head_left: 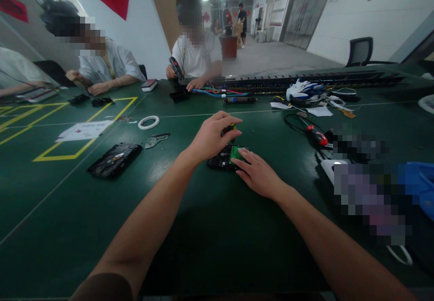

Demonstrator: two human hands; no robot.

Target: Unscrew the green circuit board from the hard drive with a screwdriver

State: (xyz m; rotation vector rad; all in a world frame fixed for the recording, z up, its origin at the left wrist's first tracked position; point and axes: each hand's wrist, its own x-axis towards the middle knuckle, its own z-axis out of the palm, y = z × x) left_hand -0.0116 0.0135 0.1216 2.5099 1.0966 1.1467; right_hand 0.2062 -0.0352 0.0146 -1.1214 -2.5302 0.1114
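Near the middle of the table, a black electronic case (219, 162) lies flat with a green circuit board (234, 154) at its right end. My left hand (214, 134) is closed around an upright black-and-yellow screwdriver (232, 127) above the case. Its tip is hidden behind my fingers. My right hand (259, 172) grips the right end of the case, with fingertips over the green board and the thumb by the near edge. To the left lie a similar black case (115, 160) and a loose circuit board (157, 140).
A roll of white tape (148, 122) and a paper sheet (83, 131) lie left. On the right are a red-and-black screwdriver (317, 135), gloves (305, 90) and a blue object (422, 185). Across the table, a person (196, 57) handles a power tool (176, 68) beside coloured cables (217, 92).
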